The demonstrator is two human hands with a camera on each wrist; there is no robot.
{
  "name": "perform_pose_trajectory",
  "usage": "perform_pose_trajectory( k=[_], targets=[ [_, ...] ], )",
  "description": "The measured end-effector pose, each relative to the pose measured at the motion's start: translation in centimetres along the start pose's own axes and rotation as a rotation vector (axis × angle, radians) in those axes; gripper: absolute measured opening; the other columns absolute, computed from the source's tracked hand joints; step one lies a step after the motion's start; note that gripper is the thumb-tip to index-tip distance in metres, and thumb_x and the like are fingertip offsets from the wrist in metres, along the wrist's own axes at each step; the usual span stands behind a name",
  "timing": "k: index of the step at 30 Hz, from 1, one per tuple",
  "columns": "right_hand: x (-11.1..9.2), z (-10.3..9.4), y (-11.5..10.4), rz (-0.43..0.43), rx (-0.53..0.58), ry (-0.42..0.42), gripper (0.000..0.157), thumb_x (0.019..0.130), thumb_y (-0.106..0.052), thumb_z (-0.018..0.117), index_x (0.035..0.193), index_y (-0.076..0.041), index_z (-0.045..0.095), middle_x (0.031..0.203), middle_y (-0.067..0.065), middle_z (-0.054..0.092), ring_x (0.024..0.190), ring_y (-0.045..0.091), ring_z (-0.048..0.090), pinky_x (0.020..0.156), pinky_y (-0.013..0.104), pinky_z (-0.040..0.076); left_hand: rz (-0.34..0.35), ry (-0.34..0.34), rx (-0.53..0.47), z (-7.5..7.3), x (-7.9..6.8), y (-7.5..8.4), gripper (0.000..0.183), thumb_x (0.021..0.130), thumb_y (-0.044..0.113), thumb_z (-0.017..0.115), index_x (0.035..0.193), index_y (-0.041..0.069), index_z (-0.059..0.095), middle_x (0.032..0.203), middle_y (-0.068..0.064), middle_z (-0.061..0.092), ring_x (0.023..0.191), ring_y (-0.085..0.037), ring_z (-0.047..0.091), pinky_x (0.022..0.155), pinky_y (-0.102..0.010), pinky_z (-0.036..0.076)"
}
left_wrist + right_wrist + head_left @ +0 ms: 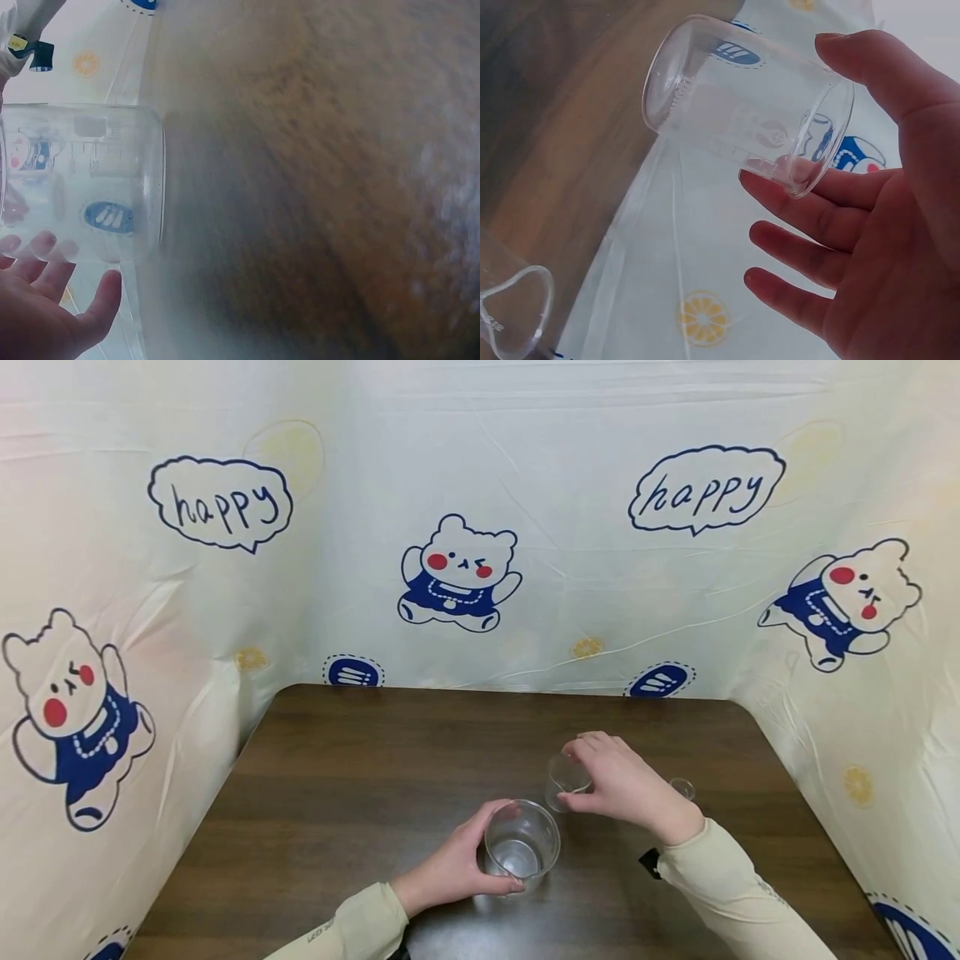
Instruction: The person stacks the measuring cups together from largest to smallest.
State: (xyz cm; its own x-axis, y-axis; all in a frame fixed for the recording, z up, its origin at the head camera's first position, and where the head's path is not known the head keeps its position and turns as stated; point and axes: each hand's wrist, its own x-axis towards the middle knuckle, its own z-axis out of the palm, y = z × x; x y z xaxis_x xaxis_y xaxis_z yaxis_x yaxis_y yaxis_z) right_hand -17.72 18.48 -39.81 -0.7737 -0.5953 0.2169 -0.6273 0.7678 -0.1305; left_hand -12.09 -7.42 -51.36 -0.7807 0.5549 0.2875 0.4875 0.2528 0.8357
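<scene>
A large clear glass beaker point(522, 843) stands upright on the table. My left hand point(457, 858) curls round its left side, thumb at the near side and fingers at the far side. In the left wrist view the graduated wall of the large beaker point(90, 180) shows, with fingertips point(43, 244) seen against the glass. Behind it and to the right, my right hand point(622, 781) holds a smaller glass beaker point(561, 781) near the rim. The right wrist view shows this smaller beaker point(742, 105) between thumb and fingers, with white print on its wall.
Another small glass vessel point(682, 788) stands right of the right hand, partly hidden by it. A lipped glass rim point(544, 300) shows low in the right wrist view. The brown wooden table point(337, 760) is surrounded by a printed curtain point(465, 443).
</scene>
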Motion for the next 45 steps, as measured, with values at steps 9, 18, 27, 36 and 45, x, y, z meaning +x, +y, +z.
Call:
perform_pose_trajectory(
  k=[9,18,27,36,45],
  targets=[
    [-0.1,-1.0,-0.7,-0.019,-0.049,0.005,0.056,0.073,-0.052,0.07,0.108,-0.008,0.061,0.101,0.003,0.062,0.109,0.028,0.052,0.097,0.044,0.038,-0.005,-0.009,0.015,-0.2,0.0,0.8,0.09,0.067,0.044,0.081,0.14,0.023,0.032,0.133,0.003,0.049,0.116,-0.015,0.051,0.097,-0.034,0.041],
    [-0.2,-2.1,-1.4,-0.037,-0.047,0.019,0.055,0.073,-0.051,0.07,0.108,-0.009,0.061,0.103,0.003,0.063,0.116,0.032,0.05,0.1,0.046,0.037,0.025,-0.009,-0.004,-1.5,0.1,4.1,0.085,0.068,0.024,0.084,0.137,0.008,0.036,0.13,-0.012,0.052,0.114,-0.027,0.053,0.095,-0.039,0.043],
    [0.0,-3.0,-2.0,-0.067,-0.035,0.0,0.056,0.074,-0.051,0.071,0.11,-0.009,0.061,0.108,0.003,0.063,0.12,0.031,0.047,0.102,0.046,0.035,0.016,-0.014,-0.01,-1.5,0.0,4.2,0.085,0.069,0.025,0.084,0.137,0.008,0.036,0.13,-0.012,0.052,0.114,-0.028,0.053,0.095,-0.04,0.043],
    [-0.1,-4.0,-2.8,-0.099,-0.052,0.016,0.057,0.073,-0.053,0.07,0.109,-0.01,0.06,0.108,0.001,0.062,0.122,0.03,0.046,0.102,0.044,0.034,0.004,-0.022,-0.008,-1.6,0.0,4.2,0.085,0.069,0.026,0.084,0.137,0.008,0.035,0.131,-0.012,0.051,0.115,-0.027,0.053,0.096,-0.039,0.042],
    [-0.1,-4.8,-3.6,-0.145,-0.022,0.027,0.055,0.072,-0.051,0.072,0.108,-0.012,0.06,0.107,-0.002,0.062,0.122,0.03,0.046,0.103,0.043,0.034,0.0,-0.02,-0.001,-1.6,0.0,4.2,0.085,0.069,0.025,0.083,0.137,0.009,0.035,0.131,-0.01,0.052,0.114,-0.026,0.054,0.095,-0.038,0.043]
  ],
)
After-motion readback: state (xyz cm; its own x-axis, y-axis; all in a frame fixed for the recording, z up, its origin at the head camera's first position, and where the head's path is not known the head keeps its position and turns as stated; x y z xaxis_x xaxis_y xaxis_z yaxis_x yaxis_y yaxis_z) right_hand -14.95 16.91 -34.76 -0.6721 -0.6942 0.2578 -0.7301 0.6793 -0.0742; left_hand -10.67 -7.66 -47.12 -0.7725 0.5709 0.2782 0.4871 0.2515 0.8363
